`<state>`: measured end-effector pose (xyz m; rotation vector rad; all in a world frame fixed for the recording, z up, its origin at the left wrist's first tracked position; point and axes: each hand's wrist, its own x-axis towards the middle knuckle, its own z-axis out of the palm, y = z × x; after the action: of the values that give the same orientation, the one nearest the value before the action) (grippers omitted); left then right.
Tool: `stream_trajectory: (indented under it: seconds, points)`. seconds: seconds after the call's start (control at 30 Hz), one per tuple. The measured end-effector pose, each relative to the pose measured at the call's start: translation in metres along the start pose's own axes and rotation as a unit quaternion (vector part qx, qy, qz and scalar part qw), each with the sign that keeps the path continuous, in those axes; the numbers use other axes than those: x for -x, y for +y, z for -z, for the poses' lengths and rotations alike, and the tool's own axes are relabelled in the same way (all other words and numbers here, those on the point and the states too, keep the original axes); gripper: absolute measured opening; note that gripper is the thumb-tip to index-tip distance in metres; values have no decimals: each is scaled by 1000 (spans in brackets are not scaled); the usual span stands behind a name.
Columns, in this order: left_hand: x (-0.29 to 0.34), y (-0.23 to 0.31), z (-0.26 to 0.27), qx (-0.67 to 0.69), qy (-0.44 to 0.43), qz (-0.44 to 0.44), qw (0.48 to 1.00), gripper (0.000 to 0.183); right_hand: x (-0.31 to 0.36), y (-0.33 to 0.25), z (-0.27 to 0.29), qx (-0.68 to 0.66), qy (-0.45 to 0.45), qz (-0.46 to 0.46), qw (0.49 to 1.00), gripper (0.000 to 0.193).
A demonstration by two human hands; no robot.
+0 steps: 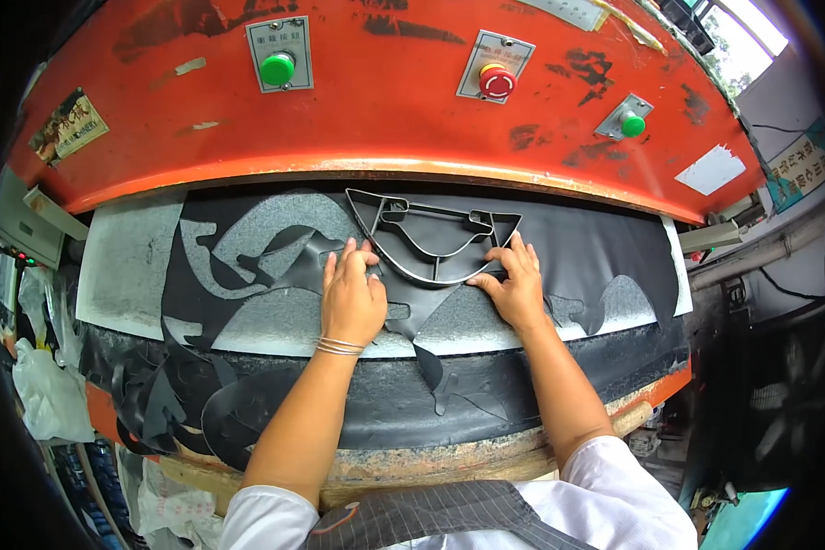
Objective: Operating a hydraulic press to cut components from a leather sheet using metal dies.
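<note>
A dark metal cutting die [431, 240], a curved frame with inner bars, lies on a black sheet of material [605, 243] spread over the grey cutting board [128, 266] under the red press head. My left hand [350, 298] rests flat on the black sheet, fingertips touching the die's left lower rim. My right hand [515, 286] presses its fingers on the die's right lower rim. Several shapes have been cut out of the sheet, leaving holes that show the grey board.
The red press head [385, 110] overhangs the board and carries two green buttons [278, 68] [632, 124] and a red stop button [497, 82]. Black offcuts [183, 403] hang over the front edge at left. White bags [46, 394] sit at the far left.
</note>
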<state>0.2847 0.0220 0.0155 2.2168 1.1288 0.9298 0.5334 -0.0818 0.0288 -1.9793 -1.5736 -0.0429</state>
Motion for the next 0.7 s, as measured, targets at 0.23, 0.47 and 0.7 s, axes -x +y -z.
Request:
stream_trajectory:
  seconds: [0.23,0.47,0.7]
  points:
    - [-5,0,2,10,-3,1,1000,25,-5,0,3,12,8,30,999,50]
    - [-3,7,9,31,5,-1,1000,31,0,-7,20,58,-27,46,997,54]
    - [-22,17,93,136,161,-20,977,17,-26,-23,110,-140,378,78,912,46]
